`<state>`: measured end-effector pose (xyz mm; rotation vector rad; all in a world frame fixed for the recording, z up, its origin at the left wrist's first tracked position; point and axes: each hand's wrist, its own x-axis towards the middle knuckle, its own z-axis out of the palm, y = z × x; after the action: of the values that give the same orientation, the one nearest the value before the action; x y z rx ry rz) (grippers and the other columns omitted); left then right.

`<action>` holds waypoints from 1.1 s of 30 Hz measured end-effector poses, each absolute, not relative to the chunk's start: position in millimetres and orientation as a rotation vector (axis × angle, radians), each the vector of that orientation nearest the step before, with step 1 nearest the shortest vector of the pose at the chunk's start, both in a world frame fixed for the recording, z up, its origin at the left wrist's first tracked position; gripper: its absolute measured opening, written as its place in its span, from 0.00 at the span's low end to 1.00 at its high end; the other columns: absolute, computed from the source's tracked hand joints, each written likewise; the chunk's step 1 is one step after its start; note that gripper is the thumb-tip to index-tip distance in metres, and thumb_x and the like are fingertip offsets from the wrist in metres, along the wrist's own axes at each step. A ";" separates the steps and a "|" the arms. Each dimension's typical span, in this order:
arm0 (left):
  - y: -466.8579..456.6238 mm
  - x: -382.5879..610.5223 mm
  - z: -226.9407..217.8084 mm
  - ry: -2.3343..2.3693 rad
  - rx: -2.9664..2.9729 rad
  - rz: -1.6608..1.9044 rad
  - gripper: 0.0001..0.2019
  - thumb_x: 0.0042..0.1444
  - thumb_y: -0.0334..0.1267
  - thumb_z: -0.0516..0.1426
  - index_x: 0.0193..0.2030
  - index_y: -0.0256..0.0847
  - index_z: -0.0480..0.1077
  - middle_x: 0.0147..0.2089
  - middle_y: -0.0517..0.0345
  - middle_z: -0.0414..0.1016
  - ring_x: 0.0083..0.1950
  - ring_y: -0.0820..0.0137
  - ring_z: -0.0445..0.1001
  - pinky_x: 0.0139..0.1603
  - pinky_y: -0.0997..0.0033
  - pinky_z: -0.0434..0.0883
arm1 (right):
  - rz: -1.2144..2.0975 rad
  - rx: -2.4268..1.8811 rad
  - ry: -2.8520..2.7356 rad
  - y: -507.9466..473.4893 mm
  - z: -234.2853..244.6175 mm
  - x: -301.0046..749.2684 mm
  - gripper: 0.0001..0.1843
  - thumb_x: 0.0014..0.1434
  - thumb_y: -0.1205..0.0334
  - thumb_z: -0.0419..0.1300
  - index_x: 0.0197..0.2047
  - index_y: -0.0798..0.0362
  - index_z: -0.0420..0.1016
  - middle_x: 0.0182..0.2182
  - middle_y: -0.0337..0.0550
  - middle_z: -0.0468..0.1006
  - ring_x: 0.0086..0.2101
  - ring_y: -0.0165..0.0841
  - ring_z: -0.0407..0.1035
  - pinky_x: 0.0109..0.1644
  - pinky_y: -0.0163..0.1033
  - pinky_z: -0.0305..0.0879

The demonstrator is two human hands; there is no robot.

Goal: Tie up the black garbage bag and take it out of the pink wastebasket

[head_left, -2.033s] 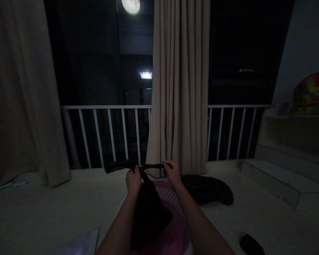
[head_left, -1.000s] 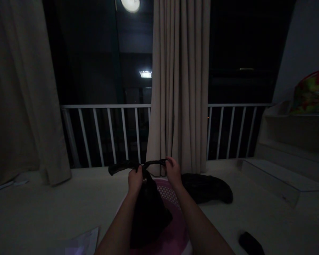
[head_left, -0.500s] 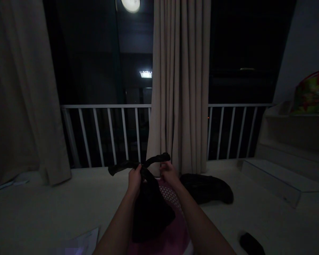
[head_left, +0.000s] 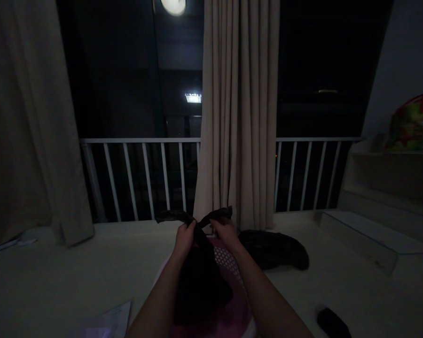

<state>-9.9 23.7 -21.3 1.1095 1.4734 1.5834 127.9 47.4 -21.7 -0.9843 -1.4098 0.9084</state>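
Note:
A black plastic bag hangs in front of me, its top gathered and two loose ends sticking out to left and right. My left hand pinches the bag at the gathered neck. On the other side, my right hand has its fingers closed round the right-hand end. Beneath and behind the bag is a pink basket with a lattice of holes in its wall. The dark makes the bag's folds and lower edge hard to see.
Another black bag lies on the floor right of the basket. A beige curtain and white railing stand ahead. To the right are a clear box and a dark object; a paper sheet lies at lower left.
My left hand has moved slightly right, toward my right hand, and the bag's left end has shifted right with it. My right hand has closed on the right end.

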 end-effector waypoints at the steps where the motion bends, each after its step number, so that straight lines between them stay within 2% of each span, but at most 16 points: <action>1: 22.2 -8.6 -19.9 1.472 1.105 1.576 0.12 0.45 0.43 0.56 0.21 0.37 0.65 0.17 0.60 0.65 0.18 0.72 0.66 0.15 0.76 0.62 | 0.920 -0.985 -1.387 46.4 -19.7 127.7 0.14 0.46 0.51 0.57 0.26 0.55 0.70 0.19 0.39 0.72 0.14 0.24 0.58 0.16 0.31 0.51; 5: 18.0 -5.2 -15.1 1.447 1.108 1.571 0.10 0.47 0.41 0.55 0.23 0.36 0.66 0.17 0.62 0.64 0.17 0.73 0.65 0.14 0.77 0.61 | 1.020 -0.897 -1.283 39.1 -9.7 127.4 0.15 0.44 0.51 0.58 0.27 0.56 0.67 0.18 0.35 0.69 0.11 0.22 0.55 0.13 0.30 0.48; 9: 18.1 -4.7 -15.0 1.467 1.111 1.543 0.10 0.48 0.41 0.55 0.23 0.36 0.65 0.16 0.62 0.63 0.16 0.72 0.65 0.12 0.76 0.62 | 1.203 -0.759 -1.247 34.8 -4.8 130.3 0.14 0.41 0.58 0.58 0.32 0.54 0.65 0.17 0.31 0.67 0.11 0.22 0.56 0.13 0.29 0.47; 12: 18.0 -4.4 -16.3 1.466 1.125 1.536 0.10 0.48 0.41 0.55 0.23 0.36 0.64 0.16 0.62 0.63 0.16 0.72 0.66 0.12 0.76 0.62 | 1.264 -0.713 -1.202 36.0 -5.0 132.2 0.14 0.40 0.60 0.56 0.33 0.54 0.65 0.19 0.31 0.69 0.11 0.21 0.56 0.13 0.28 0.48; 20: 20.4 -4.6 -20.2 1.466 1.150 1.517 0.10 0.47 0.42 0.55 0.24 0.36 0.65 0.15 0.63 0.63 0.15 0.71 0.65 0.13 0.74 0.61 | 1.201 -0.789 -1.191 40.0 -7.0 131.7 0.19 0.39 0.49 0.61 0.29 0.56 0.66 0.19 0.34 0.69 0.11 0.20 0.55 0.11 0.28 0.47; 26: 18.8 -3.9 -17.8 1.458 1.121 1.513 0.10 0.46 0.42 0.56 0.23 0.36 0.65 0.16 0.63 0.64 0.16 0.71 0.66 0.14 0.75 0.60 | 1.126 -0.840 -1.134 37.7 -4.2 132.7 0.21 0.39 0.47 0.62 0.30 0.55 0.65 0.18 0.32 0.67 0.11 0.21 0.54 0.11 0.28 0.45; 29: 15.0 -3.3 -13.2 1.416 1.070 1.530 0.10 0.45 0.43 0.56 0.24 0.36 0.66 0.17 0.63 0.64 0.17 0.71 0.66 0.14 0.75 0.59 | 1.178 -0.775 -1.159 36.1 -4.0 132.7 0.21 0.40 0.51 0.62 0.34 0.55 0.64 0.19 0.31 0.67 0.11 0.21 0.56 0.12 0.28 0.48; 33: 11.7 -3.2 -10.3 1.375 1.019 1.561 0.11 0.44 0.43 0.56 0.22 0.37 0.65 0.16 0.63 0.63 0.17 0.73 0.64 0.17 0.76 0.58 | 1.430 -0.630 -1.161 33.6 -5.9 132.4 0.18 0.40 0.60 0.58 0.38 0.52 0.64 0.18 0.29 0.67 0.14 0.23 0.60 0.14 0.28 0.53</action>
<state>-3.2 11.7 -10.3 1.0189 1.3748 1.5606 132.4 33.6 -5.9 -0.6303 -1.1613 1.4305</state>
